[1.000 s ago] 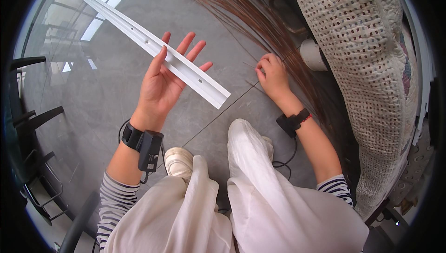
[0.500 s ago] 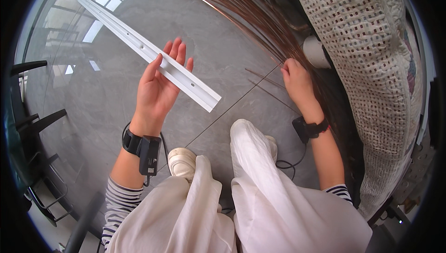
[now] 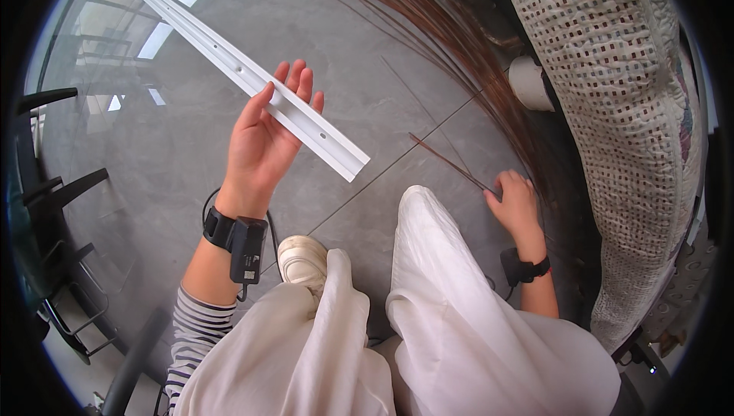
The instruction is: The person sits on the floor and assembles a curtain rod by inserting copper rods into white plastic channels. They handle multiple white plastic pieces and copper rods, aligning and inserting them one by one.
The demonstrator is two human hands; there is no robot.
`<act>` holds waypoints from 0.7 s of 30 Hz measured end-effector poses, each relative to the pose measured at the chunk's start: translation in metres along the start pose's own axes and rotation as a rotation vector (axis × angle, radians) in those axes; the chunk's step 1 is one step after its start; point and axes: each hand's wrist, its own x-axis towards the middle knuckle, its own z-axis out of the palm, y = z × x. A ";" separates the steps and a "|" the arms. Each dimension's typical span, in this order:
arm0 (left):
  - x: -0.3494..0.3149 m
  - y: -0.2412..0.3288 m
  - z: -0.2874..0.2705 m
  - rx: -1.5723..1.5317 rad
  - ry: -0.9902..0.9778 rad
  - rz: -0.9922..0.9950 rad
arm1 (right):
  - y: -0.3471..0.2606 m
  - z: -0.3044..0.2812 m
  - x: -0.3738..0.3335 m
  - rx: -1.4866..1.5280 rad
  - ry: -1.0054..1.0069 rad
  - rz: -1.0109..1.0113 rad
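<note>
A long white channel rail [image 3: 237, 68] with small holes along its groove lies across my left hand [image 3: 264, 133]. My left thumb presses on its near edge and the fingers curl up behind it. The rail slants from the far left down toward the middle. To the right, low over the floor, my right hand [image 3: 516, 206] is closed at the near end of a thin brown rod [image 3: 447, 160]. Its fingertips partly hide the grip. Just beyond that hand, a large loose bundle of thin reddish-brown rods [image 3: 436, 34] stretches away along the floor.
A patterned woven cover [image 3: 604, 110] hangs along the right side, with a white round foot [image 3: 529, 83] beside it. Black chair legs [image 3: 61, 194] stand at the left. My white shoe [image 3: 302, 259] rests on the grey tiled floor [image 3: 336, 64].
My right hand has come nearer to me and slightly right, away from the bundle. The loose thin rods near it have shifted. The rail in my left hand has barely moved.
</note>
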 end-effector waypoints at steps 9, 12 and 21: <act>-0.002 -0.006 0.005 -0.012 -0.083 -0.027 | -0.094 0.000 0.163 0.306 0.257 -0.254; -0.004 -0.005 0.011 0.000 -0.112 -0.027 | -0.112 0.011 0.196 0.247 0.261 -0.267; 0.005 0.006 0.023 -0.126 -0.197 -0.024 | -0.137 -0.027 0.148 1.236 -0.265 -0.004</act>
